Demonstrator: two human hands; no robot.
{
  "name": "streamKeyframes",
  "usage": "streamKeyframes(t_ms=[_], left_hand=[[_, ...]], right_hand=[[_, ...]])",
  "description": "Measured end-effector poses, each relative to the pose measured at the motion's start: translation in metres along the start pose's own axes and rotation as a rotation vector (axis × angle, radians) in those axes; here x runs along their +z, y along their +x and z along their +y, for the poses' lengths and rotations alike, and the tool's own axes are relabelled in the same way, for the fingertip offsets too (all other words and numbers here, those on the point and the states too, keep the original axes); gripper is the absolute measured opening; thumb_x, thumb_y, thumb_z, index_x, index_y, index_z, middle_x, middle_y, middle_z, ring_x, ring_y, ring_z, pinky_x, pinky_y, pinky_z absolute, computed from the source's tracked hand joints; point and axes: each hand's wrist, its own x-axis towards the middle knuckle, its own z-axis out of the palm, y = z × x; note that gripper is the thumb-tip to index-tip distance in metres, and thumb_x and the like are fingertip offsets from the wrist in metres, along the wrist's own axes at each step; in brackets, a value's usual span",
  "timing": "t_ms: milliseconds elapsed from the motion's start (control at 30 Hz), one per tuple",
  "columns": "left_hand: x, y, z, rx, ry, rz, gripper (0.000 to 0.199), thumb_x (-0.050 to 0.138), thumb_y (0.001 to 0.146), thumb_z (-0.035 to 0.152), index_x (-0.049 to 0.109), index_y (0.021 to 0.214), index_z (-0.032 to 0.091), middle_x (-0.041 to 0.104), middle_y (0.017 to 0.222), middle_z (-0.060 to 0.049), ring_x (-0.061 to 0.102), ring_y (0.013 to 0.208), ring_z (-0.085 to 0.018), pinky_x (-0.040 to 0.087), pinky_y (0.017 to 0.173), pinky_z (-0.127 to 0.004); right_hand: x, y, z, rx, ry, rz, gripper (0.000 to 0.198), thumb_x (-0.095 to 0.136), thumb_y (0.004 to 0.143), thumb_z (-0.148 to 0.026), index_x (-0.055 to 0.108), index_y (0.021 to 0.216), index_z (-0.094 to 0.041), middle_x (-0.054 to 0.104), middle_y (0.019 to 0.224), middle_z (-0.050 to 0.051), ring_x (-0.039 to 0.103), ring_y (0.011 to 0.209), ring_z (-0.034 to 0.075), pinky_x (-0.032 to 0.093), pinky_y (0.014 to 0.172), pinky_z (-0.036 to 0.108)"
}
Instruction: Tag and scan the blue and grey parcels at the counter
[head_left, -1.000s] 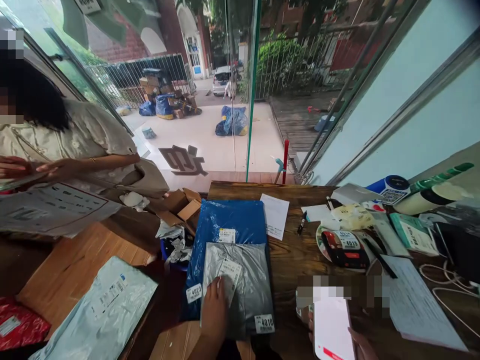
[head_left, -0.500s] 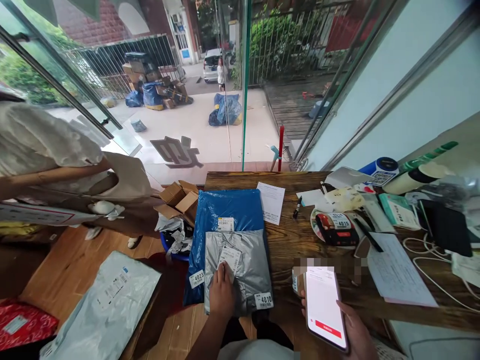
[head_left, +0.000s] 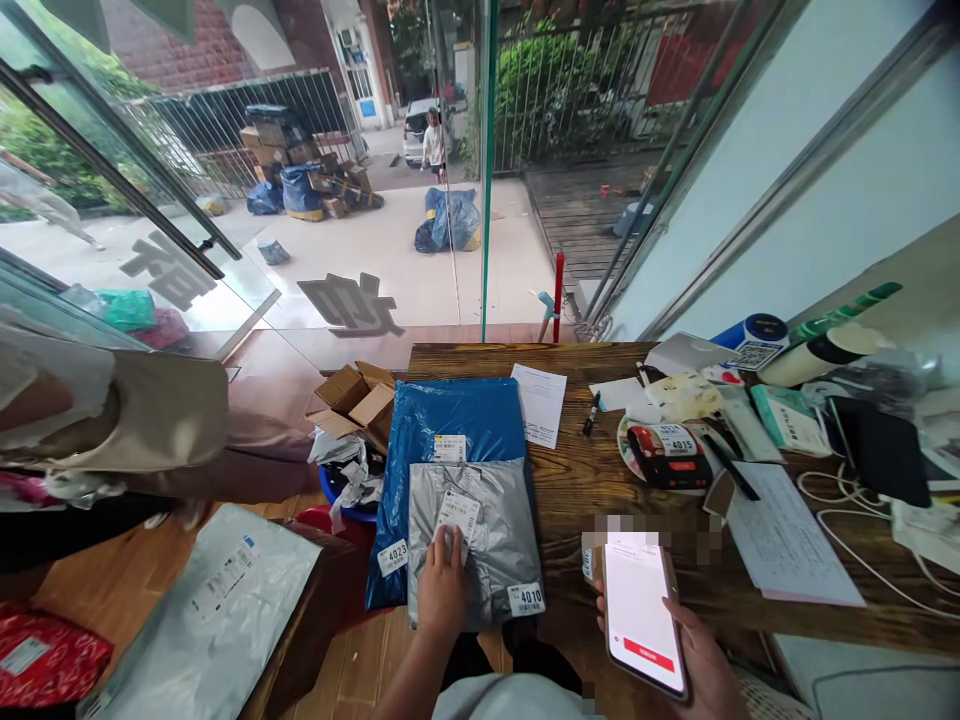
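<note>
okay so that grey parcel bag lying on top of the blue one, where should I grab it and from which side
Probably the near edge of the grey parcel bag, from the person's side. It lies flat on the blue bag and its near end overhangs the wooden table, so fingers could slip under there. The left hand already rests on that end, by the white label.

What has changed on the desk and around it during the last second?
The right hand has raised the phone into fuller view above the desk. The other person on the left has moved further left, mostly out of view. The left hand stays pressed on the label of the grey parcel, which remains on the blue parcel.
</note>
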Motion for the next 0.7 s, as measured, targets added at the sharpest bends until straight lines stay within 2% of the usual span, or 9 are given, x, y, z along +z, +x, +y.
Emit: streamKeyframes(t_ms=[133, 333, 533, 600, 700], left_hand=[[-0.0011, -0.0001, 0.0004, 0.002, 0.0, -0.003, 0.057, 0.037, 0.08, 0.005, 0.036, 0.136, 0.017, 0.041, 0.14, -0.014, 0.044, 0.122, -0.024, 0.045, 0.095, -0.033], [-0.0022, 0.0004, -0.0007, 0.005, -0.014, 0.007, 0.055, 0.035, 0.082, 0.006, 0.038, 0.135, 0.018, 0.043, 0.139, -0.014, 0.044, 0.123, -0.023, 0.044, 0.095, -0.033], [-0.0061, -0.0002, 0.001, 0.006, -0.058, -0.039, 0.056, 0.033, 0.082, 0.005, 0.035, 0.137, 0.015, 0.04, 0.141, -0.015, 0.04, 0.127, -0.024, 0.042, 0.098, -0.036], [-0.0062, -0.0009, 0.001, 0.0, -0.087, -0.052, 0.056, 0.032, 0.082, 0.004, 0.034, 0.137, 0.014, 0.039, 0.141, -0.015, 0.039, 0.128, -0.025, 0.04, 0.1, -0.037], [-0.0078, -0.0003, 0.0012, -0.021, -0.151, -0.064, 0.057, 0.034, 0.08, 0.002, 0.036, 0.136, 0.014, 0.038, 0.142, -0.016, 0.038, 0.128, -0.026, 0.038, 0.103, -0.039]], right_hand=[[0.0001, 0.0017, 0.0008, 0.004, 0.006, -0.001, 0.093, 0.065, 0.061, -0.049, 0.028, 0.138, -0.014, 0.073, 0.096, 0.017, 0.066, 0.092, 0.033, 0.04, 0.097, 0.052], [0.0008, 0.0006, 0.0019, 0.002, -0.012, -0.02, 0.092, 0.065, 0.062, -0.05, 0.027, 0.139, -0.018, 0.071, 0.106, 0.016, 0.064, 0.099, 0.034, 0.039, 0.098, 0.055], [0.0001, -0.0001, 0.003, 0.002, -0.021, -0.034, 0.093, 0.067, 0.061, -0.048, 0.03, 0.138, -0.013, 0.072, 0.102, 0.017, 0.064, 0.097, 0.032, 0.04, 0.099, 0.05], [0.0016, -0.001, 0.0037, 0.014, -0.002, -0.038, 0.082, 0.068, 0.06, -0.046, 0.041, 0.131, -0.014, 0.072, 0.102, 0.017, 0.065, 0.093, 0.032, 0.04, 0.099, 0.051], [0.0082, -0.0054, 0.0037, 0.042, 0.004, -0.04, 0.056, 0.072, 0.055, -0.043, 0.065, 0.103, -0.015, 0.073, 0.097, 0.018, 0.067, 0.088, 0.032, 0.039, 0.099, 0.051]])
